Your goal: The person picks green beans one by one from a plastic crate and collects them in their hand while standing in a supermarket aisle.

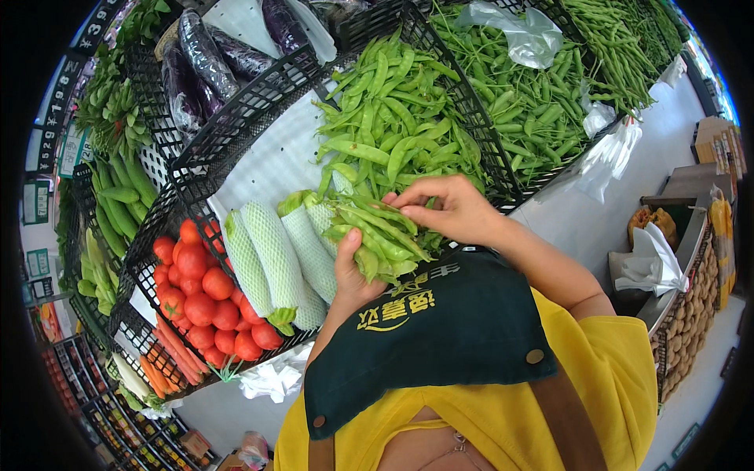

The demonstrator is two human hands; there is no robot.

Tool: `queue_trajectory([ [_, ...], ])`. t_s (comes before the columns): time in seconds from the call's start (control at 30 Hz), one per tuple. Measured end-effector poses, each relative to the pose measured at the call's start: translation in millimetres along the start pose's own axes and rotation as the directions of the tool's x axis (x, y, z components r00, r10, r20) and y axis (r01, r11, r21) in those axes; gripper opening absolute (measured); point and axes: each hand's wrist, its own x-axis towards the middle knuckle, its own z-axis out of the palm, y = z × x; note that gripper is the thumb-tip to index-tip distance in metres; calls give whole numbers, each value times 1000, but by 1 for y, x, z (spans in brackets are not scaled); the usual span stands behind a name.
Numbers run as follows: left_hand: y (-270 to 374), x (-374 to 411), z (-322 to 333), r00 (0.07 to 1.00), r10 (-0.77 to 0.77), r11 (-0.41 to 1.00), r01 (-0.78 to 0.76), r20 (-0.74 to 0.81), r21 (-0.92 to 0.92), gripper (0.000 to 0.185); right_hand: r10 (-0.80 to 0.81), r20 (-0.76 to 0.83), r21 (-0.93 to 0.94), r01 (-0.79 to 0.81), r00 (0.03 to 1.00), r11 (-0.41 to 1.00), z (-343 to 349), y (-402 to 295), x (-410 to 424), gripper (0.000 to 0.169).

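Observation:
My left hand (356,271) holds a bunch of flat green snow pea pods (380,235) close to my apron, thumb over the pods. My right hand (453,206) is at the top of the bunch, its thumb and fingertips pinched together at the pod ends. Whether a single pod is between those fingertips is hard to see. Just beyond both hands lies a heap of loose snow peas (406,118) in a black plastic crate (471,100). Left of the bunch, long green gourds (268,259) rest in white foam net sleeves.
Red tomatoes (203,294) and carrots (159,377) fill crates at left. Film-wrapped eggplants (206,56) lie at the back. Plumper pea pods (542,106) are to the right, with a clear plastic bag (524,35) on them. Plastic bags (607,153) hang off the crate edge.

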Motion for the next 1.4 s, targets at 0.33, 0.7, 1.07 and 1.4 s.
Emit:
queue_trajectory([
  [0.33, 2, -1, 0, 994, -4, 1000, 6, 111, -22, 49, 10, -112, -251, -38, 994, 967, -37, -3, 6, 11],
  [0.7, 1, -4, 10, 996, 33, 999, -36, 80, 26, 54, 210, 271, 76, -238, 940, 968, -9, -19, 15, 22],
  [1.07, 1, -3, 4, 984, 82, 993, -95, 160, 72, 48, 260, 184, 459, -316, 948, 830, -19, -6, -2, 16],
  [1.4, 2, -1, 5, 973, 71, 997, -72, 218, -4, 47, 231, 24, 327, -226, 973, 918, -14, -14, -7, 15],
])
